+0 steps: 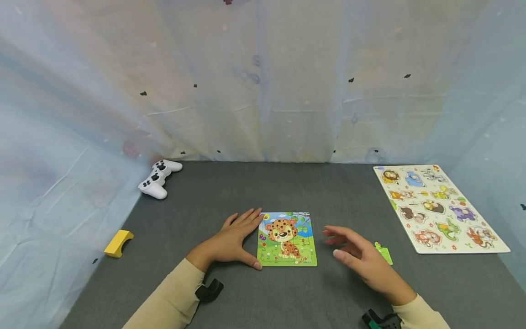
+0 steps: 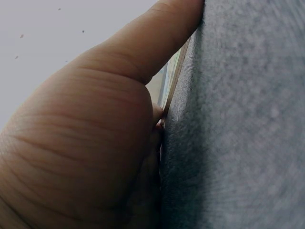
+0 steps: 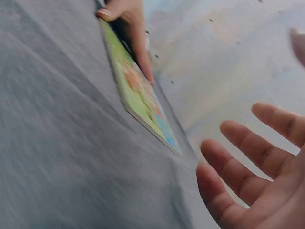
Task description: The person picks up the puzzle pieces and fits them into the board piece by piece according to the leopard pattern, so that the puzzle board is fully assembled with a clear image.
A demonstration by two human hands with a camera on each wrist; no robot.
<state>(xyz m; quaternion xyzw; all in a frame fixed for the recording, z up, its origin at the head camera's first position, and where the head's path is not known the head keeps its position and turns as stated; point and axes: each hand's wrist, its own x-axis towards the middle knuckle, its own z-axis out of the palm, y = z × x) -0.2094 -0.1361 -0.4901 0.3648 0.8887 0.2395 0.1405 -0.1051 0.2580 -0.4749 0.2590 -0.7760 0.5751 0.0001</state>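
Note:
A square jigsaw puzzle with a spotted leopard cub on green grass lies flat in the middle of the table. My left hand rests along its left side, fingers spread and thumb at the lower left corner. In the left wrist view the thumb stretches over the thin edge of the puzzle. To the right of the puzzle my right hand hovers apart from it, fingers spread and holding nothing, as the right wrist view also shows. A small green puzzle piece lies just behind the right hand, partly hidden by it.
A large white animal board lies at the right. At the back left sits a white game controller, and a yellow arch block is near the left edge. Pale sheeting hangs around the grey table.

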